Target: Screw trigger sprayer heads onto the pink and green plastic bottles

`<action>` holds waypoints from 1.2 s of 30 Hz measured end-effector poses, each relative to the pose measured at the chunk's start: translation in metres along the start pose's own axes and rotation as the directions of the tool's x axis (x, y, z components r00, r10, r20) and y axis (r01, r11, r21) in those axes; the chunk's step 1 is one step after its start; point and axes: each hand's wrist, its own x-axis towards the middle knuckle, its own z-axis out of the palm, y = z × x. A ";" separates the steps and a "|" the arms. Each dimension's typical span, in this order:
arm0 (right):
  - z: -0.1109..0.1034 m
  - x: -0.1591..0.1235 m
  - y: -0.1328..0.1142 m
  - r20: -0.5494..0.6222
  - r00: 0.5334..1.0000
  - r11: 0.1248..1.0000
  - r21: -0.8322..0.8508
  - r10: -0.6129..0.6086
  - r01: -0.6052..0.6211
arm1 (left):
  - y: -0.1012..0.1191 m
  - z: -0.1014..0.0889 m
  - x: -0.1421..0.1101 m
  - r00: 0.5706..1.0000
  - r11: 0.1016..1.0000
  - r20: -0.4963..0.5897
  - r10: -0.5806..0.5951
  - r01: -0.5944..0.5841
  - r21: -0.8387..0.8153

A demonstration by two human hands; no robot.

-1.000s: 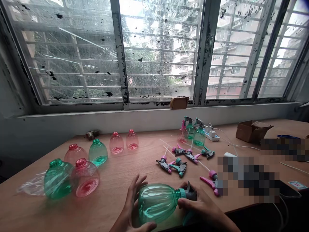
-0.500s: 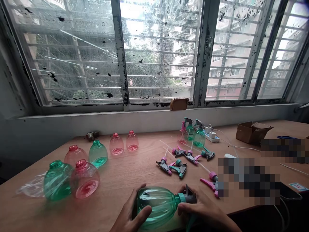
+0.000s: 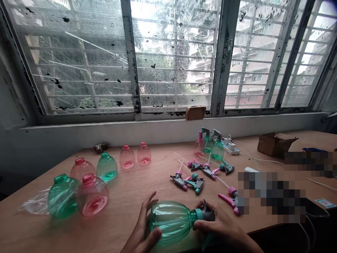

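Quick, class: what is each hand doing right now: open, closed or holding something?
Left hand: open, curved around the green bottle near its base; firm contact cannot be told.
Right hand: closed, holding that bottle's spray head.

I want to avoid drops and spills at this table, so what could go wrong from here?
The green bottle is tilted onto its side near the front edge of the table, with the left hand spread loosely around its base; it might slip and roll off.
A loose pink-collared sprayer lies just beyond the right hand, which grips the spray head; a sweep of that hand could knock it away.
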 end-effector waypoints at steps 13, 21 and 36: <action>-0.001 0.004 0.007 -0.012 0.999 0.999 0.018 -0.033 0.033 | -0.007 0.004 -0.004 0.988 0.987 0.026 0.155 -0.156 0.029; -0.002 0.001 0.008 -0.008 1.000 1.000 0.017 -0.026 0.026 | -0.010 -0.004 0.004 0.999 0.983 -0.021 -0.045 0.048 0.176; 0.000 -0.001 0.001 -0.065 0.997 0.997 -0.079 -0.031 0.026 | -0.009 -0.007 0.005 0.992 0.993 -0.036 -0.121 0.121 0.015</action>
